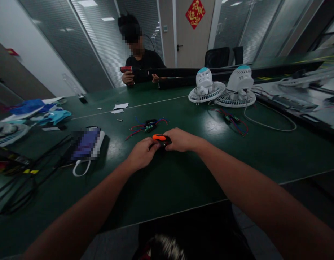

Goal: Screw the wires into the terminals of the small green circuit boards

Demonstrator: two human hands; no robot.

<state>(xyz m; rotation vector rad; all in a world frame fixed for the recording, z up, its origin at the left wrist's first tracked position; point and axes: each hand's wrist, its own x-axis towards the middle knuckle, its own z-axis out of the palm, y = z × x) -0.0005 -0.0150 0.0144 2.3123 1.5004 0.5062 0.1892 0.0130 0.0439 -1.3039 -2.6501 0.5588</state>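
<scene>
Over the green tabletop, my left hand (141,154) and my right hand (181,140) meet with their fingers closed around a small orange-and-black tool (159,137). Its orange part faces up; the fingers cover much of the rest, so its exact kind does not show. My left thumb and fingers pinch its near left side, while the right hand wraps its right end. Just beyond the hands lies a small circuit board with red and blue wires (150,126), apart from them.
Two white fan heads (205,86) stand at the back right, near more wired circuit boards (232,118). A pixelated phone-like device (86,144), black cables (34,191) and blue plastic bags (34,108) lie left. Across the table, a person (144,59) holds a red-and-black power tool (126,69).
</scene>
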